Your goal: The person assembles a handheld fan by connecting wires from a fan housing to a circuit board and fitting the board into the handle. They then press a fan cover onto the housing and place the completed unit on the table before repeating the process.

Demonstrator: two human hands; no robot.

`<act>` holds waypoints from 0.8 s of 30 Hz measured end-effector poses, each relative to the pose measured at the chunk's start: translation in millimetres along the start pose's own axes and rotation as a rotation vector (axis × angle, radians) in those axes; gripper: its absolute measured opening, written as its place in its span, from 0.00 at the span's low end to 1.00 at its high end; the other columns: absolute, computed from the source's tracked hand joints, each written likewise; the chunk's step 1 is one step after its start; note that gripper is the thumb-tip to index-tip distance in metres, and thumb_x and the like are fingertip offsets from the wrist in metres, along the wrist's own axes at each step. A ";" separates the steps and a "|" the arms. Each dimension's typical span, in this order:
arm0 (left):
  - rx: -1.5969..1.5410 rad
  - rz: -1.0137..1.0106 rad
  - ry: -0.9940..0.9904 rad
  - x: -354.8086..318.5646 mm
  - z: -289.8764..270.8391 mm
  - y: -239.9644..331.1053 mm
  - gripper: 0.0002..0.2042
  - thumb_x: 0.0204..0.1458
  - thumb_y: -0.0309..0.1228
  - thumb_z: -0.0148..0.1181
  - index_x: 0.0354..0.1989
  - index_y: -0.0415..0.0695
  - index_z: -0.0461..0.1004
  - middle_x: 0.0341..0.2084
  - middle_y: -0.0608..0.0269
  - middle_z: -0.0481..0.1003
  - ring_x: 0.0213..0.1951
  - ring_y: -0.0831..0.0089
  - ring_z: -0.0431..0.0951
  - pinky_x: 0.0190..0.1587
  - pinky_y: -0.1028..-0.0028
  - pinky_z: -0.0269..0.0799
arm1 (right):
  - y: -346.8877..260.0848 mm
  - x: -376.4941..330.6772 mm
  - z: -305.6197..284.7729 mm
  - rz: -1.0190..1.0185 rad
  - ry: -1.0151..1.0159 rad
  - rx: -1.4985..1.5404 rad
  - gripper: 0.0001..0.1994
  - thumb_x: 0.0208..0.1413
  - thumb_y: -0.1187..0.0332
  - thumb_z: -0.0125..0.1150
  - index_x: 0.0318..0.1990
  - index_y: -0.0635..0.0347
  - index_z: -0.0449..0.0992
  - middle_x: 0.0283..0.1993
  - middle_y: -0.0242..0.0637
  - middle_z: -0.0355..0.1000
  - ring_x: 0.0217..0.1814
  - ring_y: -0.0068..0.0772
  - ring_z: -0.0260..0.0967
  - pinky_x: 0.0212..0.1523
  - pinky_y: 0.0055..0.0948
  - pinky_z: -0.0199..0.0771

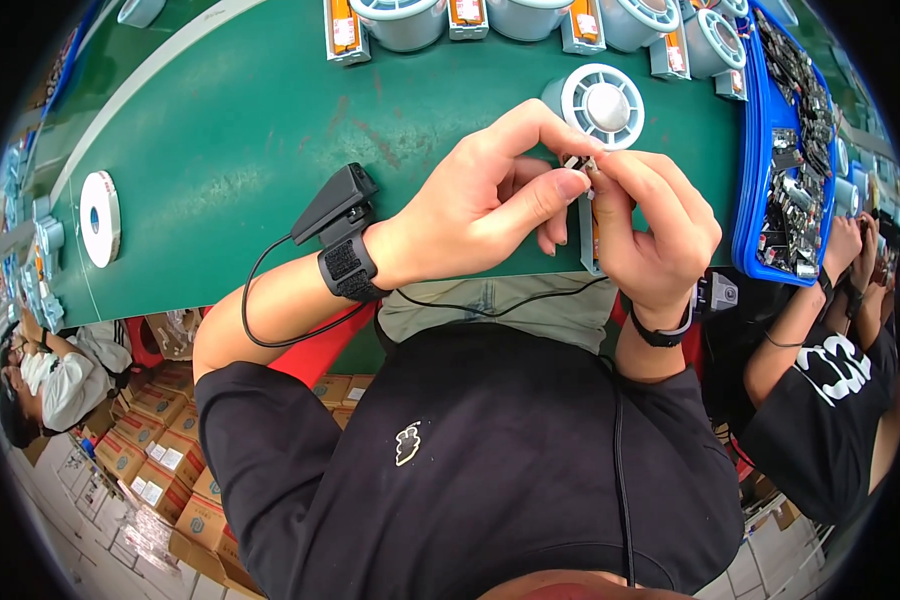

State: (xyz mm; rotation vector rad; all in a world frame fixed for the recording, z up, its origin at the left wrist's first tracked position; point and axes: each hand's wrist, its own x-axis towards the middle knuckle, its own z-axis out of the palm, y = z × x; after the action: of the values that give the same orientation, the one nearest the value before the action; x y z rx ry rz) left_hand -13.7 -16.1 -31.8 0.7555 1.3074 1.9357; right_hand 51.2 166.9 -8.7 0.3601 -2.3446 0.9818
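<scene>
1. 2 nearly closed pinches: my left hand (475, 207) and right hand (662, 228) hold a small part (576, 163) near the round housing (607, 106).
2. Fine adjustment, I judge — next calls for precise alignment.

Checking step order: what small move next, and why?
I'd probably steady the small part in the left grip and gently adjust it with the right grip: both pinch at nearly the same spot, fingertips close together. Whether anything is joined is too small to tell.
</scene>
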 end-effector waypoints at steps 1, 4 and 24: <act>0.074 0.023 0.009 -0.4 0.0 -0.5 0.12 0.68 0.24 0.51 0.58 0.37 0.66 0.45 0.56 0.72 0.30 0.75 0.78 0.32 0.76 0.77 | -0.6 0.3 0.2 -0.020 -0.007 -0.022 0.07 0.51 0.85 0.68 0.38 0.67 0.81 0.31 0.42 0.79 0.30 0.35 0.79 0.30 0.26 0.77; 0.218 0.070 0.025 0.9 -1.4 -2.0 0.11 0.68 0.23 0.51 0.56 0.36 0.67 0.44 0.57 0.72 0.30 0.76 0.78 0.31 0.77 0.77 | 4.7 4.7 -5.0 -0.077 -0.055 -0.059 0.06 0.52 0.85 0.67 0.37 0.68 0.80 0.30 0.42 0.79 0.29 0.33 0.78 0.30 0.25 0.76; 0.154 -0.067 -0.093 5.3 -8.1 9.8 0.11 0.69 0.27 0.50 0.55 0.37 0.68 0.43 0.56 0.73 0.26 0.78 0.77 0.26 0.79 0.74 | 15.6 -14.0 -9.0 0.111 -0.038 0.176 0.11 0.54 0.80 0.71 0.44 0.67 0.78 0.36 0.42 0.80 0.33 0.27 0.78 0.35 0.22 0.78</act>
State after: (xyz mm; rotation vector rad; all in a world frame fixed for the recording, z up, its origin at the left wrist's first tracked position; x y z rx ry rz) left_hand -25.2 -19.0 -24.8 0.8560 1.4180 1.7413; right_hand 59.1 184.6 -20.7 0.3219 -2.3396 1.2491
